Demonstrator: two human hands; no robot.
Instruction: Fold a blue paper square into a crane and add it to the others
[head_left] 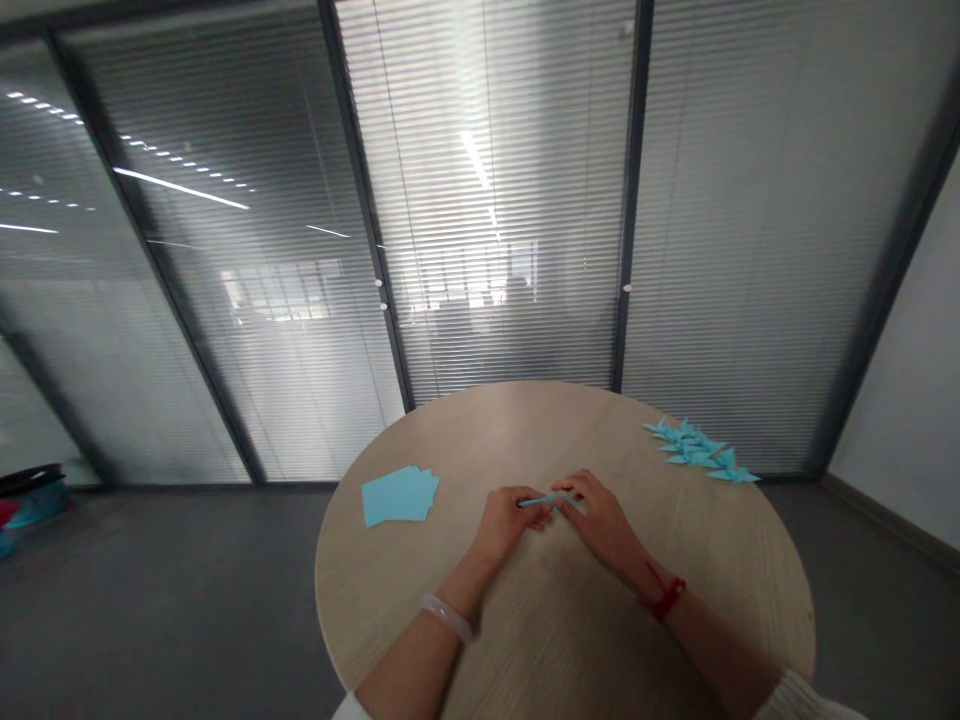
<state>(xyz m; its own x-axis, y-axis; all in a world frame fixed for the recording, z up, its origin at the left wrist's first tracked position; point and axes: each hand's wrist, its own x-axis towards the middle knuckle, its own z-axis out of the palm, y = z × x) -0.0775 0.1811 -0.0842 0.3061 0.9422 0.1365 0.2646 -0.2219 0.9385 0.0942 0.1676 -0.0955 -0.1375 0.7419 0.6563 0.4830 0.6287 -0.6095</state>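
Between my two hands, just above the table, is a narrow strip of folded blue paper (537, 500). My left hand (510, 515) pinches its left end, fingers closed around it. At the other end, my right hand (595, 510) grips the paper between thumb and fingertips. The exact folds are too small to make out. Left of my hands lies a stack of blue paper sheets (400, 496), slightly fanned. Over at the far right of the table sits a cluster of folded blue paper cranes (694, 447), several of them close together.
The round wooden table (517, 420) stands before a glass partition with blinds (495, 200). A white wall (911, 400) rises on the right. On the grey floor at the far left is a partly visible dark and blue object (34, 500).
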